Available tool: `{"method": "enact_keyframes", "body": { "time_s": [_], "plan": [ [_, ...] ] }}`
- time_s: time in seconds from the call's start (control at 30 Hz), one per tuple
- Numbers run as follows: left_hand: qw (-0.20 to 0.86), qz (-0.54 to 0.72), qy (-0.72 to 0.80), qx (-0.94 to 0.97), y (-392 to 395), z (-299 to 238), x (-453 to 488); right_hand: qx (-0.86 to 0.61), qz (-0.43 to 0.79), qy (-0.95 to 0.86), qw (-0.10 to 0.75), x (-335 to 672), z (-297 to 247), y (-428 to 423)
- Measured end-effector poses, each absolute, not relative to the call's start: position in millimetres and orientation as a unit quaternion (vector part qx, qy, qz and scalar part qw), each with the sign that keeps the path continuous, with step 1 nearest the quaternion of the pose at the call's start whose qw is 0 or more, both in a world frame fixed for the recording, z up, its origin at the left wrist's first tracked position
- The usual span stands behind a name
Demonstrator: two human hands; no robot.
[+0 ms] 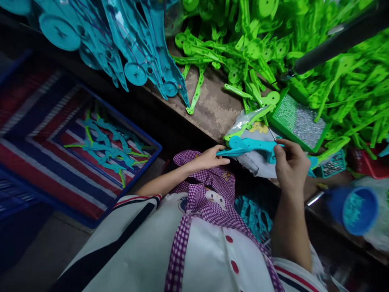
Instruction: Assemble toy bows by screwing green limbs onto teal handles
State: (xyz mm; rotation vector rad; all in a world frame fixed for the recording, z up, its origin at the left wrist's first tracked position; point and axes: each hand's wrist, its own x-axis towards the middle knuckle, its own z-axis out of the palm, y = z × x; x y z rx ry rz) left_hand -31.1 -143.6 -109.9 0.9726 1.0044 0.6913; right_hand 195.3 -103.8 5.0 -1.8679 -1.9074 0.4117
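A turquoise plastic part (253, 144), long with a pointed left end, lies across a pale cloth-like pad (264, 170) at the bench's near edge. My left hand (210, 158) is closed on its pointed end, thumb below and fingers above. At the other end my right hand (292, 164) pinches a thin metal rod (272, 134), which slants up and left from the fingertips; its full shape is hidden. Just behind the turquoise part lies a lime-green part (245, 127). A green tray (300, 121) of small silvery pieces stands beyond my right hand.
Lime-green parts (348, 81) are heaped across the back right. Large turquoise pieces (146, 49) hang over the bench edge (208, 98). A dark rod-like tool (334, 41) reaches in from upper right. Left, a blue crate (153, 158) holds assembled parts; right stands a blue bucket (359, 212).
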Motion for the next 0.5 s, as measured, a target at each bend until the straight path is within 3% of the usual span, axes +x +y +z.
{"method": "enact_keyframes", "body": {
  "time_s": [0.13, 0.27, 0.4, 0.5],
  "plan": [
    [0.76, 0.38, 0.428, 0.308, -148.1, -118.6, -52.9, -0.663, 0.125, -0.654, 0.342, 197.1, -20.9, -98.2],
    [0.73, 0.353, 0.469, 0.349, -148.3, -113.4, -66.0, -0.62, 0.187, -0.625, 0.436, 170.1, -9.3, -70.5],
    [0.593, 0.352, 0.51, 0.514, -147.9, -106.1, -64.1, -0.541, 0.236, -0.615, 0.523, 141.1, 12.3, -45.5],
    [0.444, 0.373, 0.524, 0.624, -149.8, -101.4, -61.0, -0.544, 0.243, -0.606, 0.527, 157.4, 7.2, -57.4]
  ]
}}
